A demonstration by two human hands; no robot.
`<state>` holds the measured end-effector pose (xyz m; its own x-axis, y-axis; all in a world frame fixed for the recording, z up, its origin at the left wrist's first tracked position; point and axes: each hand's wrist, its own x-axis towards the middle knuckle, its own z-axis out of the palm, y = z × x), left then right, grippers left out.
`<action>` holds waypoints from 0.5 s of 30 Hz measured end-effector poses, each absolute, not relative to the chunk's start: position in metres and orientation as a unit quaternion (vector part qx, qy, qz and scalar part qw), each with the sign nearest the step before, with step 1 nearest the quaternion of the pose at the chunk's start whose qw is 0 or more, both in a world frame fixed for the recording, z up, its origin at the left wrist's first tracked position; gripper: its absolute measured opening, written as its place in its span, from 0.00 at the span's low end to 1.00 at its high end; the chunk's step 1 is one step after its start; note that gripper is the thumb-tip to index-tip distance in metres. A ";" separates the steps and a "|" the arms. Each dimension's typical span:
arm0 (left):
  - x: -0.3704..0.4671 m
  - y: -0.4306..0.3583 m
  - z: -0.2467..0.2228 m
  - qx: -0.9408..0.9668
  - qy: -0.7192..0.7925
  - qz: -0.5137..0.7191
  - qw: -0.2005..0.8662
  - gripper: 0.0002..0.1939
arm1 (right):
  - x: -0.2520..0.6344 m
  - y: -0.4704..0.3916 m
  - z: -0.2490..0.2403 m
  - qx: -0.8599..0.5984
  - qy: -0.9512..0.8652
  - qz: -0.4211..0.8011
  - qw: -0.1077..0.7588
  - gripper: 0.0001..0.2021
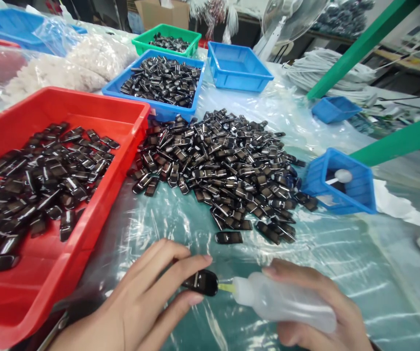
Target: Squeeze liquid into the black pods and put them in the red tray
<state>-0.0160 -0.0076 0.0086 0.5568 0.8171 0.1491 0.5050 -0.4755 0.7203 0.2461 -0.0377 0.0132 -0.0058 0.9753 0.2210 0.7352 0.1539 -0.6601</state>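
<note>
My left hand (158,285) pinches a small, glossy black plastic piece (205,282) with a rounded end between thumb and index finger. In my right hand (315,292) lies a translucent white squeeze bottle (290,300), tilted nearly flat. Its thin yellowish tip (226,287) points left and meets the rounded end of the black piece; whether it goes inside cannot be seen. Just beyond my hands, a single similar piece (229,237) rests on the plastic-covered table, in front of a large pile of black pieces (228,165).
A red tray (103,214) holding more black pieces stands at left. Behind the pile are a filled blue tray (198,92), a green tray (144,46) and another blue tray (242,80). At right, a small blue bin (356,197) contains a white spoon (342,176), near green posts (403,139).
</note>
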 end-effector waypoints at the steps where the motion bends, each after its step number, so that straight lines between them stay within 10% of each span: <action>1: -0.016 -0.007 0.009 0.828 0.396 0.242 0.314 0.16 | 0.247 -0.037 0.013 -0.615 -0.699 0.165 0.324 0.19; 15: -0.018 -0.004 0.012 0.853 0.358 0.229 0.302 0.15 | 0.249 -0.033 0.011 -0.553 -0.747 0.131 0.345 0.17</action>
<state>-0.0182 -0.0042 0.0121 0.6382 0.7498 0.1746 0.4733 -0.5610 0.6791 0.2490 -0.0325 0.0108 -0.1499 0.9167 0.3704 0.7363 0.3535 -0.5770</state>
